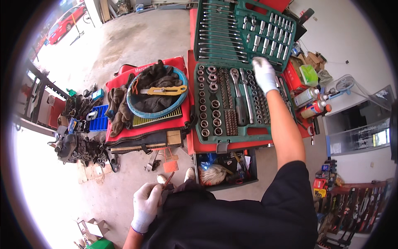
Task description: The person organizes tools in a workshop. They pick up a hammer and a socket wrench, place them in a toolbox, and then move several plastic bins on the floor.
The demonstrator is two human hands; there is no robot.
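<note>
A green socket-set case (259,133) lies open, with sockets, bits and ratchets in its base and wrenches (219,31) and long sockets in its lid. White-gloved, my right hand (264,74) reaches over the case by the hinge, its fingers bunched together; what they touch or hold is hidden. Low in front of my body is my left hand (146,203), also gloved, closed on a thin reddish-brown rod (169,179). A long-handled ratchet (239,97) lies in the base, left of my right forearm.
Left of the case, a blue-rimmed basin (182,97) holds dark gloves and a yellow utility knife (166,90). Beneath the case, an open drawer (232,185) holds rags and tools. Spray cans (309,97) stand right. A blue divided tray (99,118) sits among parts at left.
</note>
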